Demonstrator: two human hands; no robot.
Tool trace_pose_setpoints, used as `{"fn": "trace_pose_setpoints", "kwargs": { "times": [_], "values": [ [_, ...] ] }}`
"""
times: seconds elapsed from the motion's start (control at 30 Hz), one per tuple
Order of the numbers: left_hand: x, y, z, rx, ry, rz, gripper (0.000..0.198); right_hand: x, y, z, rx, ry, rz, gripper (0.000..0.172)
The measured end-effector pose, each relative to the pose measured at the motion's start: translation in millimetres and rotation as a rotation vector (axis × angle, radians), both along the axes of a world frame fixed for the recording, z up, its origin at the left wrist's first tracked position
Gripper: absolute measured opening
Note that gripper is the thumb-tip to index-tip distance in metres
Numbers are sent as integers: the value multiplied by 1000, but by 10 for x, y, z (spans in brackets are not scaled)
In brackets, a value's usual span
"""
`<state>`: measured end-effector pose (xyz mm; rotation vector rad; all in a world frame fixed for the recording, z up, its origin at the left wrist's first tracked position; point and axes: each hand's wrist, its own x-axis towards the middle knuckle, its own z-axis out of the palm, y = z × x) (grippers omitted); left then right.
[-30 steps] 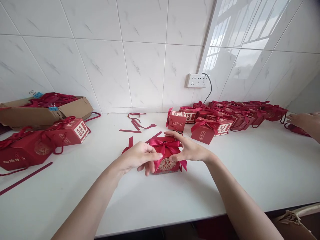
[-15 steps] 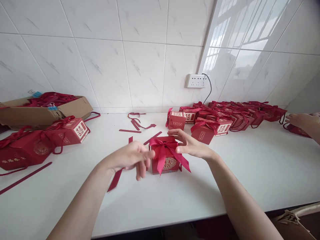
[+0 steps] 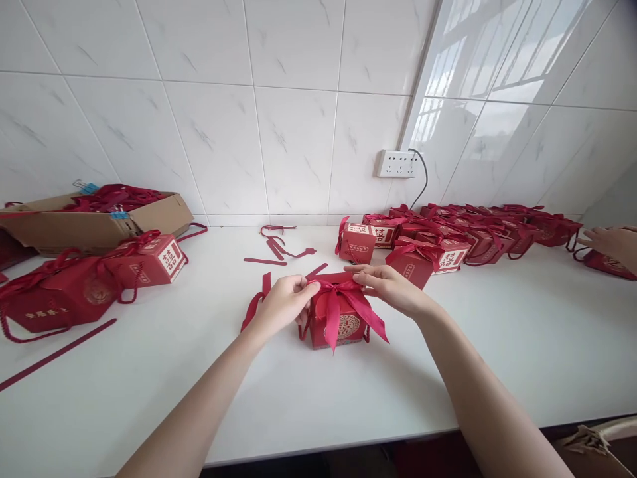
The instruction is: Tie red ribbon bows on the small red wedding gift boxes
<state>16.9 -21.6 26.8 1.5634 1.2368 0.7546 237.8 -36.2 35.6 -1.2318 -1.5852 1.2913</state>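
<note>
A small red gift box [image 3: 343,326] with a gold emblem stands on the white counter [image 3: 318,392] in front of me. A red ribbon bow [image 3: 343,299] sits on its top, with two tails hanging over the front. My left hand [image 3: 283,304] pinches the bow's left loop between thumb and fingers. My right hand [image 3: 391,287] pinches the right loop from the other side. Both hands rest against the box's top edges.
Several finished red boxes [image 3: 448,236] stand in a row at the back right, under a wall socket [image 3: 395,163]. Another person's hand [image 3: 612,242] reaches in at the far right. A cardboard carton [image 3: 94,222], two red boxes [image 3: 99,279] and loose red strips [image 3: 279,249] lie to the left.
My left hand swung away from the box, then came back and took the bow's left loop. My right hand closed on the right loop. The bow's tails now hang spread out.
</note>
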Motion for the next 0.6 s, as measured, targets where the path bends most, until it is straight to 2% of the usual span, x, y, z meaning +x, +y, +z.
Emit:
{"fn": "trace_pose_setpoints", "kwargs": {
  "times": [0.17, 0.4, 0.6],
  "values": [
    [-15, -15, 49, -210, -121, -80, 36, 26, 35, -45, -181, 188, 70, 30],
    [-6, 19, -14, -220, -237, -82, 37, 37, 89, -98, -244, 323, 63, 20],
    [-22, 83, -60, -217, -295, -124, 38, 37, 135, -165, -203, 406, 111, 19]
  ]
}}
